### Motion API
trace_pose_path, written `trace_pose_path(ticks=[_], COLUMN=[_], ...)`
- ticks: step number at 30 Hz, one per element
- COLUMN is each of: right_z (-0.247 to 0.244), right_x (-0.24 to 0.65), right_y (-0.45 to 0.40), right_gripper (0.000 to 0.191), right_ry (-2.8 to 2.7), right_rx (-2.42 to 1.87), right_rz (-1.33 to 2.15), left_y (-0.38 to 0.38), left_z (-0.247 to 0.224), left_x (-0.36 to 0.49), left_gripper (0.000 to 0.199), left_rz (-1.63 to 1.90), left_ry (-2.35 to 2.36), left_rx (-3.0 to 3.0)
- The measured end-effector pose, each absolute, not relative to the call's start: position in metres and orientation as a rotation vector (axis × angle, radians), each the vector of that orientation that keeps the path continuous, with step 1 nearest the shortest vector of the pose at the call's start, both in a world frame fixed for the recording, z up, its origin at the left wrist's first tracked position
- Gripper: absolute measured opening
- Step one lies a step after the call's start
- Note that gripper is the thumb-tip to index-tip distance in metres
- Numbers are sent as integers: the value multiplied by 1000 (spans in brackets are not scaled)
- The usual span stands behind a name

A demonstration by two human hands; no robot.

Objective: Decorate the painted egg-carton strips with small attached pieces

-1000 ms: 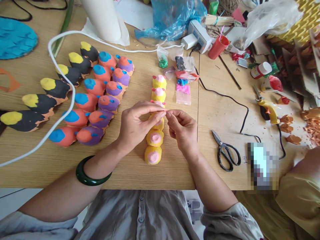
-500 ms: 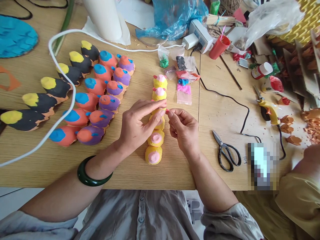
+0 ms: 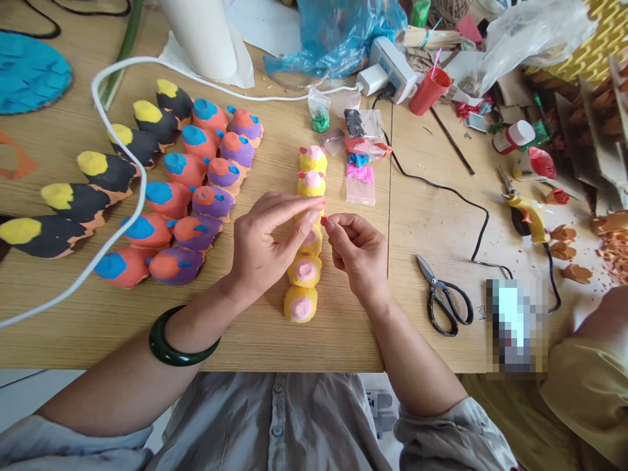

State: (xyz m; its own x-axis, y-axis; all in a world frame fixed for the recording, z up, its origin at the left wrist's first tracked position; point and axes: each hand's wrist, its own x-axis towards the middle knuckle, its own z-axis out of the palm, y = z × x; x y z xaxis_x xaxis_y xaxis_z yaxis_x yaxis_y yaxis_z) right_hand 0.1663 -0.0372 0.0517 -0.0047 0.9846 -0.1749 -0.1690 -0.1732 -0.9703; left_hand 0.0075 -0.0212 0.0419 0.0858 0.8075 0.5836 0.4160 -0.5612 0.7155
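A row of yellow clay-covered cups (image 3: 301, 305) with pink clay tops runs away from me down the middle of the table, like a strip of egg carton. The two farthest cups carry small red bits at their sides. Over the middle of the row hovers my left hand (image 3: 265, 245), fingers stretched out and thumb apart, hiding some cups. On its right, my right hand (image 3: 360, 252) pinches a tiny piece of red clay (image 3: 324, 221) between thumb and forefinger, close to my left thumb tip.
Black, orange and purple clay-covered cup rows (image 3: 169, 196) stand at left, crossed by a white cable (image 3: 142, 176). Clay packets (image 3: 360, 173) lie beyond my right hand. Scissors (image 3: 444, 294), a glue gun (image 3: 527, 212) and a power strip (image 3: 392, 69) are at right, near another person's arm (image 3: 608, 320).
My right hand has shifted very slightly left and down with the red clay. The left hand has drawn slightly left and remains stretched out over the yellow row.
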Motion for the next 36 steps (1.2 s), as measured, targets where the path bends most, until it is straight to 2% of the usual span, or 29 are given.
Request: trace_pose_path(ticks=[5,12,17,22,36], right_z=[51,53,52,51,50], right_x=[166,166,167,168,166], right_y=[-38,-37,-36,-37,-36], right_gripper=[43,45,46,43,44], right_ry=[-1010,-937,-944,-952,-926], right_rx=[-1196,-1158,-1180,-1163,-1163], right_rz=[1417,1558,1539,1562,1458], left_y=[-21,-23,-24,-22,-26], left_z=[44,41,41,44,48], left_x=[7,6,8,7,9], left_gripper=[11,11,20,9,13], left_rz=[1416,1357,1318,1318,1258], left_ry=[1195,1265,1203,1229,1227], left_rx=[1905,1812,1652,1807,1608])
